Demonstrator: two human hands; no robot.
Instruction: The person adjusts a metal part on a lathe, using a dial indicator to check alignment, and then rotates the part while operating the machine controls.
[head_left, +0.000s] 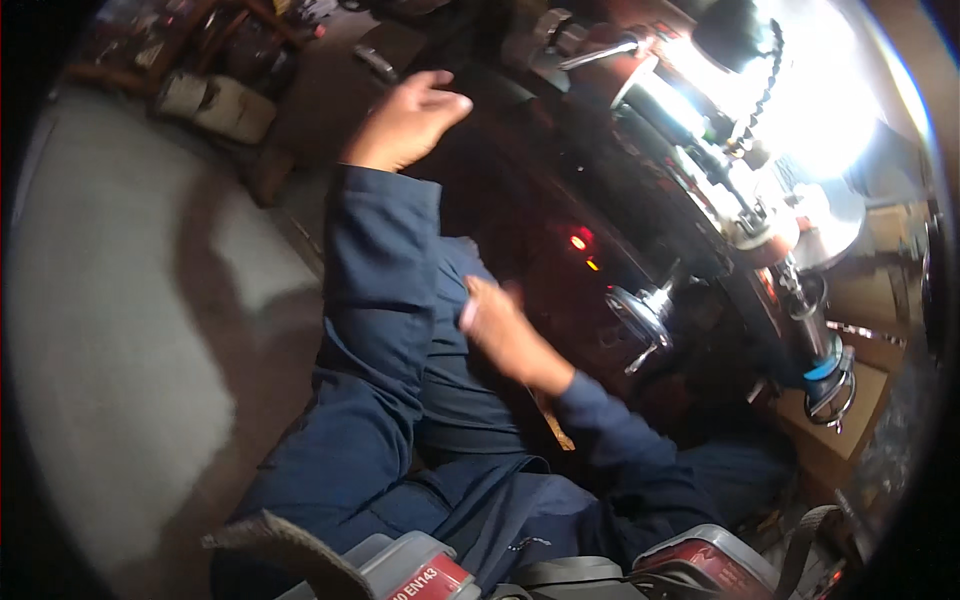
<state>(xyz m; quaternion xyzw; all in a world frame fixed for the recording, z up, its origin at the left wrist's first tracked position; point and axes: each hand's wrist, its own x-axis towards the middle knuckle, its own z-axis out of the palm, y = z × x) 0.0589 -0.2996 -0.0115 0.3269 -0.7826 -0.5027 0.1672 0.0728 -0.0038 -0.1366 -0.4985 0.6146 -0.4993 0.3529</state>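
Note:
My left hand (408,122) is raised at the upper middle, beyond my left knee. Its fingers are loosely stretched out and apart, with nothing seen in them. Beneath it the blue sleeve (380,270) covers my forearm. Lower and to the right, my right hand (508,332) is beside my blue trouser leg (465,385); blur hides whether they touch. Its fingers are smeared and partly turned away, so what they do is hidden. To the right of that hand, apart from it, is a metal handwheel (640,318) on the front of a dark lathe-like machine.
A bright lamp (735,35) glares over the machine. Its tailstock handwheel (830,385) juts out at the right, above a cardboard box (865,400). Red and orange lights glow on the dark front. A whitish roll (215,105) lies upper left. Respirator filters (415,570) fill the lower edge.

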